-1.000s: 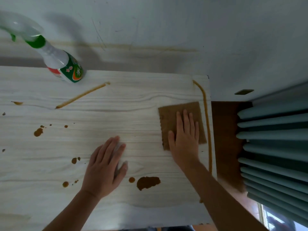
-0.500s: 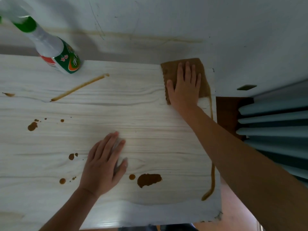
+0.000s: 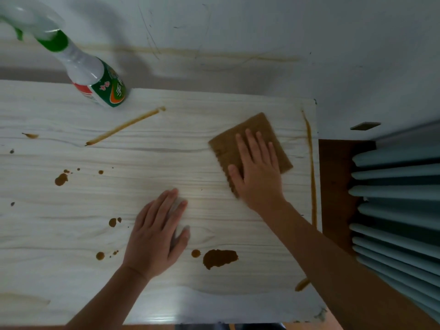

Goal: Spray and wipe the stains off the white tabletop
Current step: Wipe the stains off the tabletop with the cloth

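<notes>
a person's right hand (image 3: 258, 172) presses a brown cloth (image 3: 260, 125) flat on the white wood-grain tabletop (image 3: 214, 110), fingers straight & spread, not curled round it. the cloth lies tilted toward the table's far right corner, just left of a long brown streak (image 3: 310, 163) running along the right edge. the left hand (image 3: 154, 234) rests palm-down on bare tabletop nr the middle, fingers straight & close together, holding nothing. on the near side of its thumb sit a small dot & a big brown blot (image 3: 220, 258); more spots (image 3: 61, 179) are scattered to the left, w/ a diagonal streak (image 3: 123, 126) toward the far side. a white & green spray bottle (image 3: 95, 77) stands at the far left edge by the wall (image 3: 285, 32), well apart from both hands. a pleated grey-blue curtain (image 3: 392, 186) hangs at right
</notes>
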Tool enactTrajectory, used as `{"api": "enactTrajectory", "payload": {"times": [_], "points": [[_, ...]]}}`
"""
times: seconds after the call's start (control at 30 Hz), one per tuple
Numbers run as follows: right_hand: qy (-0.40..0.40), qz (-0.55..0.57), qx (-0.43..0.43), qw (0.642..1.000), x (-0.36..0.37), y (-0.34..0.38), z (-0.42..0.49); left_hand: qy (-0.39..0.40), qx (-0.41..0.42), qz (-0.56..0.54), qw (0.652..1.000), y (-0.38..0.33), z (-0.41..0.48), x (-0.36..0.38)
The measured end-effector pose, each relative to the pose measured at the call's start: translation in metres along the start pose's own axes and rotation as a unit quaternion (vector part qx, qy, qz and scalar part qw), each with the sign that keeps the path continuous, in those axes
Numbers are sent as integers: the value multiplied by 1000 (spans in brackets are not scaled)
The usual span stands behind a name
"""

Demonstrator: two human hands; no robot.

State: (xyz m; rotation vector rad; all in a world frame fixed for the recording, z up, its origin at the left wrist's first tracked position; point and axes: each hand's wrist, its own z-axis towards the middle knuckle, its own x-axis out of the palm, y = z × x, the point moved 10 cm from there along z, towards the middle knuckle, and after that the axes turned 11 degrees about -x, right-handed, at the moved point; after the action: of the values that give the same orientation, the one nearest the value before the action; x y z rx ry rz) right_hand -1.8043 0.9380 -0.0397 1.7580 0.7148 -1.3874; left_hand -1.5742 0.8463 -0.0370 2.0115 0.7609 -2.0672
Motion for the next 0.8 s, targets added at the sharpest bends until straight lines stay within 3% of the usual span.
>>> {"api": "enactTrajectory", "payload": {"times": [0.17, 0.27, 0.4, 0.57, 0.67, 0.8], "points": [[-16, -21, 100, 995, -18, -53, 45, -7, 2, -8, 1000, 0, 0, -2], [-6, -11, 139, 990, -18, -48, 92, -6, -1, -9, 1000, 0, -1, -1], [-4, -9, 61, 998, -12, 16, 131, -6, 2, -7, 1000, 0, -1, -1], [-16, -4, -29, 999, -2, 47, 94, -5, 2, -3, 1000, -1, 0, -1], [-22, -7, -46, 999, -3, 25, 61, -3, 3, -5, 1000, -1, 0, -1], [-35, -28, 25, 999, -17, -45, 32, 0, 1, 1, 1000, -1, 1, 0]]}}
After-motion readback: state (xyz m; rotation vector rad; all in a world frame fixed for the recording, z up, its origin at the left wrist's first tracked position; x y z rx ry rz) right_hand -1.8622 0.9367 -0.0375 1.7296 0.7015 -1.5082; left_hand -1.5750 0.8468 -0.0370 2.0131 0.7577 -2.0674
